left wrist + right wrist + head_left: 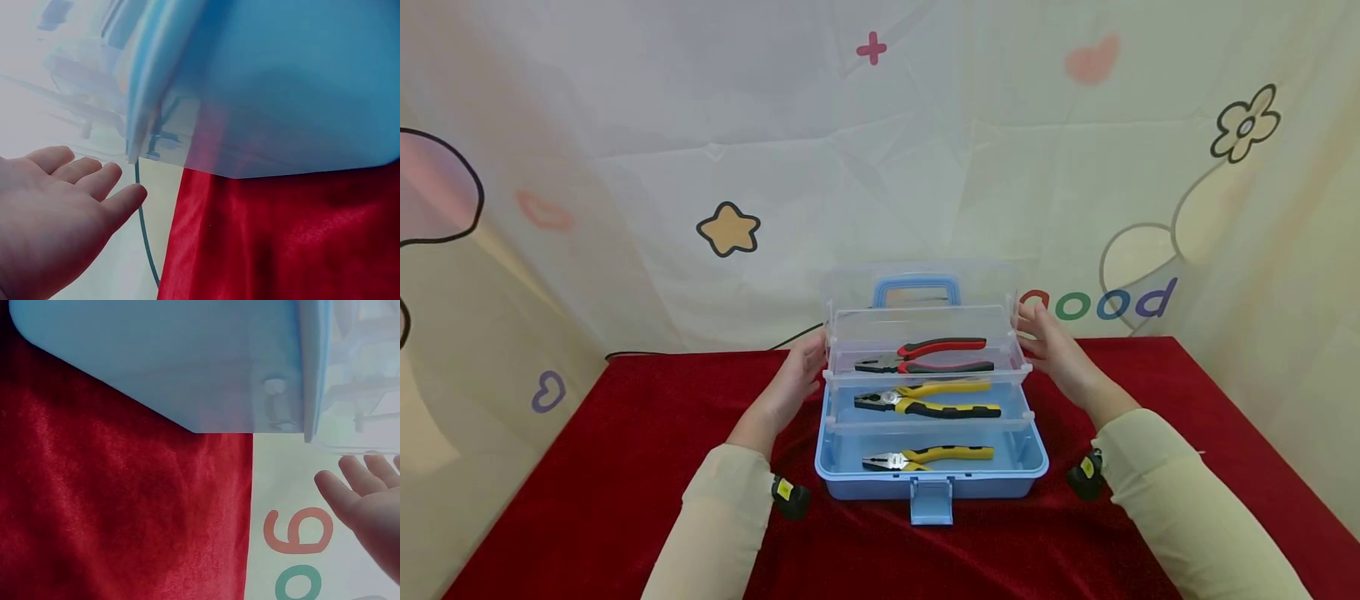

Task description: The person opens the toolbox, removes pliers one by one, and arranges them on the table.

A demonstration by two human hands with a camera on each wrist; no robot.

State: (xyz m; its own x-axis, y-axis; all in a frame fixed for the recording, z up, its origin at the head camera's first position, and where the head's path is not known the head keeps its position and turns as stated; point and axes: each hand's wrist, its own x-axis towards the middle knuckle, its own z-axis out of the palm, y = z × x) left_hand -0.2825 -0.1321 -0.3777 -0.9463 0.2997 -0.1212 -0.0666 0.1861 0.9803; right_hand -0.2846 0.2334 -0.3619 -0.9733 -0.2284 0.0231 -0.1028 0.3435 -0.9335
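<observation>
A light blue toolbox (932, 486) with a raised clear lid (850, 287) and two stepped clear trays stands in the head view. Red-and-black pliers (943, 344) lie in the upper tray (842, 360), yellow-and-black pliers (951, 410) in the lower tray (842, 427). Another pair of yellow-handled pliers (955, 453) lies in the base. My left hand (792, 385) is at the left side of the trays, fingers extended toward the lid. At the opposite side, my right hand (1063, 358) has its fingertips right at the clear plastic. Both palms face the toolbox, fingers relaxed.
A red cloth (647, 467) covers the table. Behind it hangs a pale printed curtain (737, 117). A dark cable (632, 354) runs along the table's back edge. The toolbox's blue latch (931, 504) hangs down at its front.
</observation>
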